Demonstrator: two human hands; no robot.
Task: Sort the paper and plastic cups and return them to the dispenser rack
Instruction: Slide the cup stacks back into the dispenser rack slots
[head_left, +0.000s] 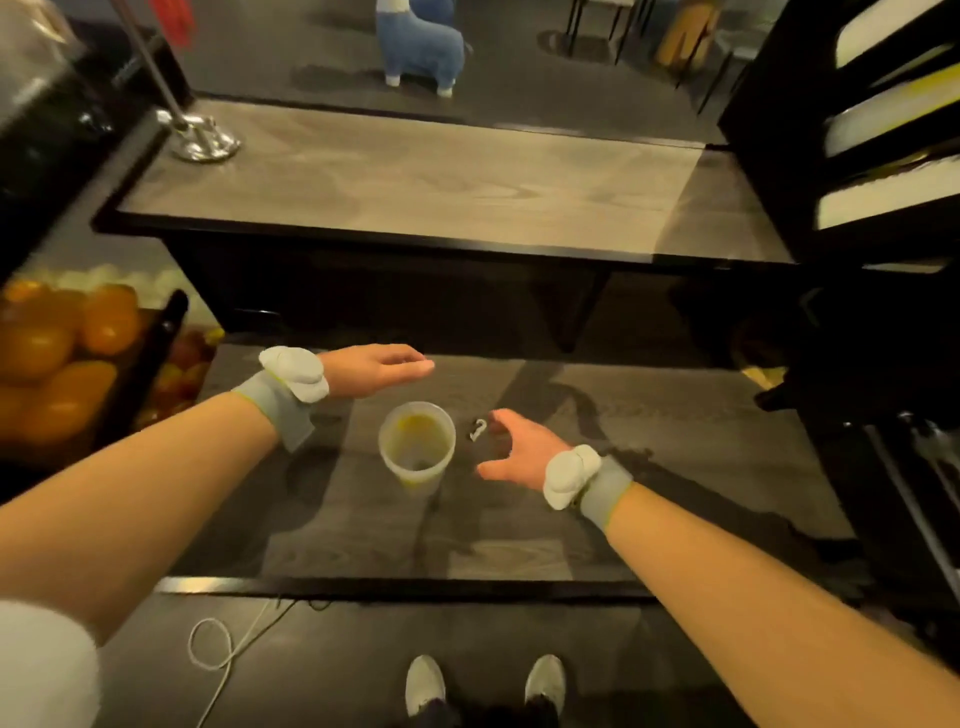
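Observation:
A translucent plastic cup (416, 447) with a yellowish inside stands upright on the dark wood counter (649, 519), near its middle. My left hand (376, 370) hovers flat just behind and left of the cup, fingers stretched out, holding nothing. My right hand (519, 449) is a short way to the right of the cup, palm turned toward it, fingers spread and empty. Neither hand touches the cup. The dispenser rack (883, 145), a black frame with pale cup stacks lying in its slots, stands at the upper right.
A small white clip-like object (478, 429) lies on the counter between cup and right hand. A raised wooden shelf (415, 182) runs behind. Oranges (62, 353) fill a bin at left. A chrome pole base (205, 137) stands on the shelf's left end. A white cable (223, 644) lies on the floor.

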